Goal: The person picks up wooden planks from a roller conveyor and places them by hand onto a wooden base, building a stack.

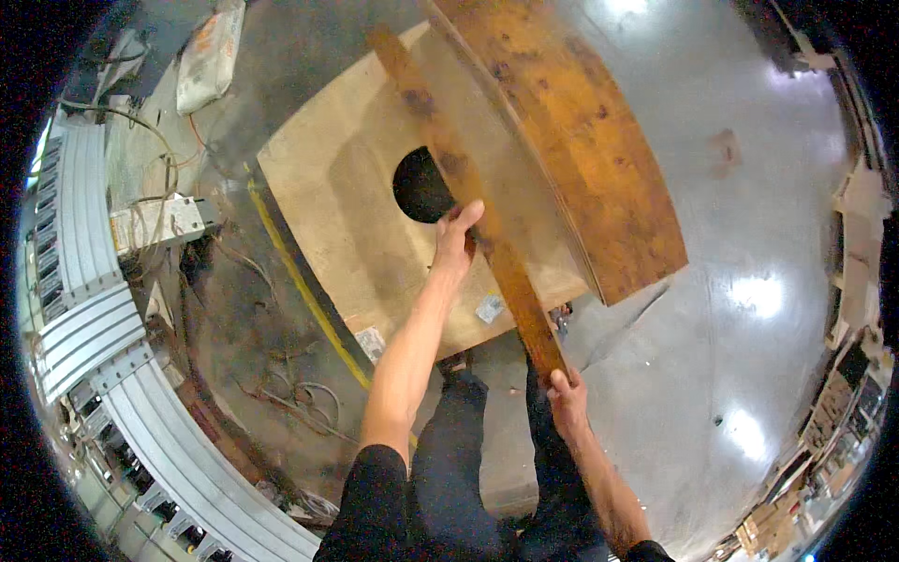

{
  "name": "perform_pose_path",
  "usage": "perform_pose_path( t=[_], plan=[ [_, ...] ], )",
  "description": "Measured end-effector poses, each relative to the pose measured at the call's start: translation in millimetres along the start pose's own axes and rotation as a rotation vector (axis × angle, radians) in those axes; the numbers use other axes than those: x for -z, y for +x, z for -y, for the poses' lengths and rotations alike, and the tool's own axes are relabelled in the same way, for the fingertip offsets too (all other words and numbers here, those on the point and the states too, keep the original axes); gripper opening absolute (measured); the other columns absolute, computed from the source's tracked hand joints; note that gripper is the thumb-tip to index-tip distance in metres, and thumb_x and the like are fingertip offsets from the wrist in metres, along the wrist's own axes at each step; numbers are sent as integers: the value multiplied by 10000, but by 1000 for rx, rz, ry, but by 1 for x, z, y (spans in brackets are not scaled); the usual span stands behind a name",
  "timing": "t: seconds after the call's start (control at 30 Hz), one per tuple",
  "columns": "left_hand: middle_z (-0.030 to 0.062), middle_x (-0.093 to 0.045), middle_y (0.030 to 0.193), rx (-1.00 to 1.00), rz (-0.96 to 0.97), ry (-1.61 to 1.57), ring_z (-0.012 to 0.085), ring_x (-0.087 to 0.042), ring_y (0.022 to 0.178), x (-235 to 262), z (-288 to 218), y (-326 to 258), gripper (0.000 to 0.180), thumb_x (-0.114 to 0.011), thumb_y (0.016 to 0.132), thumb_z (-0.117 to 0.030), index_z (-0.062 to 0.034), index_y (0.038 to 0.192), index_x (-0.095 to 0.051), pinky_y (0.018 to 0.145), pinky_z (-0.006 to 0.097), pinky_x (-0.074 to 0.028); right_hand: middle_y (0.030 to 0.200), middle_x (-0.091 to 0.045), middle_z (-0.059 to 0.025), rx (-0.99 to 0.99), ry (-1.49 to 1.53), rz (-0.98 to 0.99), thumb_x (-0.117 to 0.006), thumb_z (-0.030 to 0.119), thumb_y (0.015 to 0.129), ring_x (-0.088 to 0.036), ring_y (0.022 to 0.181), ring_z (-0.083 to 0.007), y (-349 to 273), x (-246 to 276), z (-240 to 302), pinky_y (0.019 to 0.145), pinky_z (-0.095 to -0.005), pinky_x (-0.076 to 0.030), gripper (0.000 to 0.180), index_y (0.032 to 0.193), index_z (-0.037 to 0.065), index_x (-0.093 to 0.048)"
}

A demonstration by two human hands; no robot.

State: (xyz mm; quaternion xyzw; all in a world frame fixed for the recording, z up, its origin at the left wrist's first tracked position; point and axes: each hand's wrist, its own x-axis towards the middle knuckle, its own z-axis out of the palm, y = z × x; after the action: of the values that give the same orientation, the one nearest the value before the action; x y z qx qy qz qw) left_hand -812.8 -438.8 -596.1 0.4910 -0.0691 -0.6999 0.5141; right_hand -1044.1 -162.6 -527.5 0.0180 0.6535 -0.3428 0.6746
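Both my hands grip a long, narrow brown wooden board [518,295] with dark knots, raised at a slant above a pale plywood sheet [323,187]. My left hand [456,236] is wrapped round its middle, thumb on top. At the near end, my right hand [567,401] clasps the board, its thumb on the upper face. A round dark hole [417,187] in the plywood shows beside the board, which partly covers it. To the right, a wide brown wooden panel [590,140] with the same mottled finish lies along the plywood's right side.
Grey concrete floor [730,206] surrounds the plywood. A yellow line [304,286] runs along its left. Ribbed metal conveyor-like sections [178,421] curve down the left side, with cables [314,398] on the floor nearby. Scrap pieces [777,529] are heaped along the right edge.
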Motion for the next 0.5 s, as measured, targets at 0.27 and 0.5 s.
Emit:
perform_pose_path(
  t=[0.27,0.5],
  plan=[
    [98,-662,1153,97,9,5,224,-604,1060,11,46,141,457,-790,835,-187,38,1197,-626,956,364,-471,1284,-555,-100,52,94,78,-784,266,873,-583,1143,-217,142,-13,4,991,-415,-503,670,1378,14,-423],
    [79,-683,1170,99,22,265,218,-628,1082,9,83,197,369,-678,948,-284,-22,1207,-648,990,363,-493,1372,-514,-99,60,215,75,-759,249,892,-549,1220,-252,209,32,-2,1018,-432,-501,724,1461,81,-344]
  ],
)
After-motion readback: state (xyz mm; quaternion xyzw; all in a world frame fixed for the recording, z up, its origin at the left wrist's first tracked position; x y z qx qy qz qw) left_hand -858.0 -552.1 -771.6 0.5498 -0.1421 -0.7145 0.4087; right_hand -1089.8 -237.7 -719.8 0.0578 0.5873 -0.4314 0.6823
